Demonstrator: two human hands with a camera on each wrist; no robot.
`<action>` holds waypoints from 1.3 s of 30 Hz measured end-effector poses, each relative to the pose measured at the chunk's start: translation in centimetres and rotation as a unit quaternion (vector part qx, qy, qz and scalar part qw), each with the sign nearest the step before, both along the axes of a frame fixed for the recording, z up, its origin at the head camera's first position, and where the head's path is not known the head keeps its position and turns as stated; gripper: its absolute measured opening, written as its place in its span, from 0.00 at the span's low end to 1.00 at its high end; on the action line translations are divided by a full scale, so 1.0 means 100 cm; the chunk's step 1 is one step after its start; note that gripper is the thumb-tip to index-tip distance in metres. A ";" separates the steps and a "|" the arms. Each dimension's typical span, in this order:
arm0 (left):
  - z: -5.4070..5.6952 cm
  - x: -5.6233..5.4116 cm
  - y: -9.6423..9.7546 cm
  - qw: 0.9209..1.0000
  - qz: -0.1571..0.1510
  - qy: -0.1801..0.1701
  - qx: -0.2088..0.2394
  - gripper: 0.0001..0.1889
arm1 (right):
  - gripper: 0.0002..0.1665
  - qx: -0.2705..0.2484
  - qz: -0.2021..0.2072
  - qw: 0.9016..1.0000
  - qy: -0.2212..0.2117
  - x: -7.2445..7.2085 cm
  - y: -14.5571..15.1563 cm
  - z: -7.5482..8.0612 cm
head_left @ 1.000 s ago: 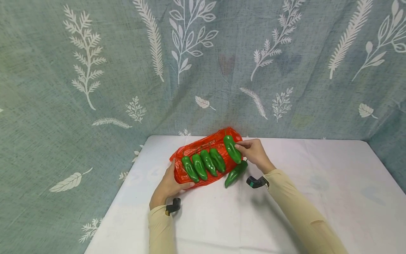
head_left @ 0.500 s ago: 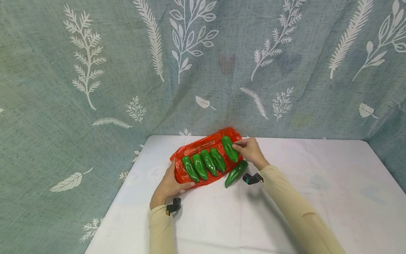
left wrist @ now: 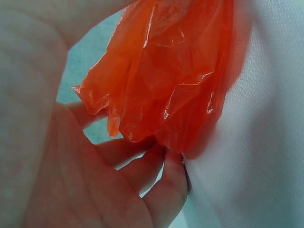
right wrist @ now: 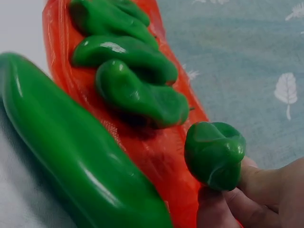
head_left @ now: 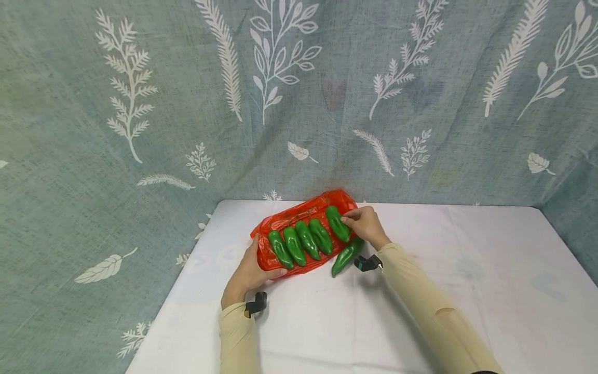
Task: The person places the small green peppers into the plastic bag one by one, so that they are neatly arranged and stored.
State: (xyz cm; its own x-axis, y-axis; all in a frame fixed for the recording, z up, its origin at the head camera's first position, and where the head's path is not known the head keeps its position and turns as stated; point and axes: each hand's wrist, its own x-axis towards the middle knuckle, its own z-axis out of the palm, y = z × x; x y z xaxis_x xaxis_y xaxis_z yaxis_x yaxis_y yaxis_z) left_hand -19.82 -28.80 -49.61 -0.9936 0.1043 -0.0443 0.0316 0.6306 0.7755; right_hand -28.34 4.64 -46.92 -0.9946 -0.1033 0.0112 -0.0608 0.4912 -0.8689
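Observation:
My right hand [head_left: 366, 224] pinches a glossy green pepper [head_left: 337, 224] near its right side, over the right end of a red plastic bag [head_left: 344, 199]. In the right wrist view this pepper [right wrist: 214, 154] points end-on at the camera, thumb and fingertips at its lower side. Several green peppers [head_left: 307, 240] lie side by side on the bag, left of it. Along the bag's left end my left hand [head_left: 249, 270] holds on, thumb at the front edge. The left wrist view has its fingers [left wrist: 173, 185] against the crumpled plastic [left wrist: 171, 104]; their tips are hidden.
Another green pepper [head_left: 344, 258] lies on the white tablecloth [head_left: 317, 322], just in front of the bag's right end. A grey-green curtain [head_left: 345, 156] with white leaf prints hangs behind the table. Each wrist carries a small black device [head_left: 256, 304].
My right hand has shifted slightly left with its pepper, which now sits lower and closer to the row on the bag. The left hand has stayed in place.

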 end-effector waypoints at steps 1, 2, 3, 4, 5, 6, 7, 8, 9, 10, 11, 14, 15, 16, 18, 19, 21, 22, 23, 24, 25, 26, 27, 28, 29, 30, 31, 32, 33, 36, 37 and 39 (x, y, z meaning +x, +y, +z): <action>0.000 0.000 0.000 1.000 -0.002 0.002 0.003 0.65 | 0.14 0.004 -0.001 1.000 0.002 0.000 0.000 0.000; 0.000 0.000 0.000 1.000 -0.004 0.003 0.005 0.65 | 0.14 0.010 -0.001 1.000 0.003 0.000 0.000 -0.001; 0.000 0.000 0.000 1.000 -0.006 0.006 0.007 0.65 | 0.14 0.015 -0.001 1.000 0.003 -0.001 0.000 -0.002; 0.001 0.000 0.000 1.000 -0.008 0.008 0.010 0.65 | 0.14 0.014 -0.001 1.000 0.000 -0.001 0.000 -0.003; 0.001 0.000 0.001 1.000 -0.009 0.009 0.012 0.64 | 0.13 0.016 0.001 1.000 0.003 -0.002 0.000 -0.004; 0.001 0.000 0.001 1.000 -0.008 0.009 0.011 0.64 | 0.13 0.017 0.003 1.000 0.004 -0.003 0.000 -0.004; 0.002 0.001 0.001 1.000 -0.007 0.008 0.012 0.65 | 0.13 0.017 0.002 1.000 0.003 -0.003 0.000 -0.005; 0.002 0.001 0.001 1.000 -0.008 0.009 0.013 0.64 | 0.13 0.017 0.003 1.000 0.002 -0.004 0.000 -0.005; 0.002 0.001 0.001 1.000 -0.011 0.011 0.014 0.64 | 0.13 0.018 0.003 1.000 0.001 -0.005 0.000 -0.007; 0.003 0.001 0.001 1.000 -0.012 0.012 0.015 0.64 | 0.13 0.019 0.005 1.000 0.002 -0.005 0.000 -0.007; 0.003 0.001 0.001 1.000 -0.012 0.012 0.015 0.64 | 0.13 0.021 0.007 1.000 0.000 -0.006 -0.001 -0.008; 0.002 0.000 0.001 1.000 -0.016 0.017 0.018 0.63 | 0.13 0.030 0.010 0.999 -0.009 -0.008 -0.002 -0.010; 0.002 0.000 0.001 1.000 -0.016 0.017 0.016 0.63 | 0.14 0.035 0.012 0.999 -0.010 -0.008 -0.003 -0.010; 0.002 0.000 0.001 1.000 -0.015 0.016 0.016 0.63 | 0.14 0.039 0.013 0.999 -0.012 -0.009 -0.004 -0.010; 0.002 0.000 0.001 1.000 -0.014 0.014 0.015 0.63 | 0.14 0.045 0.013 0.999 -0.016 -0.009 -0.005 -0.009; 0.002 0.000 0.001 1.000 -0.014 0.013 0.015 0.63 | 0.14 0.047 0.013 0.999 -0.017 -0.009 -0.005 -0.009; 0.001 -0.001 0.000 1.000 -0.014 0.012 0.015 0.63 | 0.14 0.047 0.012 0.999 -0.018 -0.010 -0.007 -0.009; 0.001 -0.001 0.000 1.000 -0.014 0.012 0.016 0.63 | 0.14 0.047 0.011 0.999 -0.018 -0.010 -0.007 -0.010; 0.000 -0.001 0.000 1.000 -0.014 0.012 0.017 0.63 | 0.14 0.049 0.012 0.999 -0.018 -0.010 -0.008 -0.010; 0.000 -0.001 0.000 1.000 -0.013 0.011 0.016 0.63 | 0.15 0.049 0.013 0.999 -0.018 -0.010 -0.009 -0.011; 0.000 -0.001 0.000 1.000 -0.012 0.009 0.016 0.63 | 0.15 0.052 0.014 0.998 -0.017 -0.010 -0.009 -0.011; 0.000 -0.001 -0.001 1.000 -0.011 0.008 0.015 0.63 | 0.15 0.054 0.016 0.998 -0.015 -0.010 -0.010 -0.011; -0.001 0.000 -0.001 1.000 -0.009 0.006 0.014 0.64 | 0.15 0.056 0.018 0.998 -0.014 -0.010 -0.010 -0.012; -0.001 0.000 -0.001 1.000 -0.008 0.005 0.013 0.64 | 0.15 0.058 0.019 0.998 -0.012 -0.010 -0.010 -0.012; -0.001 0.000 -0.001 1.000 -0.007 0.004 0.011 0.64 | 0.14 0.060 0.020 0.998 -0.011 -0.009 -0.011 -0.012; -0.001 -0.001 -0.001 1.000 -0.007 0.004 0.010 0.64 | 0.14 0.060 0.021 0.998 -0.010 -0.009 -0.011 -0.011; -0.001 -0.001 -0.001 1.000 -0.006 0.004 0.009 0.64 | 0.14 0.061 0.021 0.998 -0.010 -0.009 -0.012 -0.011; -0.001 -0.001 -0.001 1.000 -0.007 0.005 0.008 0.64 | 0.14 0.061 0.021 0.998 -0.011 -0.009 -0.012 -0.011; 0.000 -0.001 -0.001 1.000 -0.007 0.005 0.007 0.64 | 0.14 0.062 0.022 0.998 -0.011 -0.009 -0.012 -0.011; 0.000 -0.001 0.000 1.000 -0.006 0.006 0.006 0.64 | 0.14 0.062 0.021 0.998 -0.015 -0.008 -0.013 -0.010; 0.000 0.000 0.000 1.000 -0.007 0.006 0.007 0.64 | 0.14 0.062 0.019 0.998 -0.017 -0.008 -0.013 -0.011; 0.001 0.000 0.000 1.000 -0.004 0.004 0.005 0.65 | 0.14 0.061 0.017 0.998 -0.018 -0.008 -0.013 -0.012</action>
State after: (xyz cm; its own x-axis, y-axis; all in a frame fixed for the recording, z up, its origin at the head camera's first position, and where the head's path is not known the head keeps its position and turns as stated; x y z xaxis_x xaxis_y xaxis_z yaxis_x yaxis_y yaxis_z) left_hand -19.81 -28.82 -49.56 -0.9931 0.1119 -0.0354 0.0422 0.6225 0.7815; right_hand -29.13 3.30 -48.08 -0.9900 -0.1349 -0.0399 -0.0483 0.5922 -0.8043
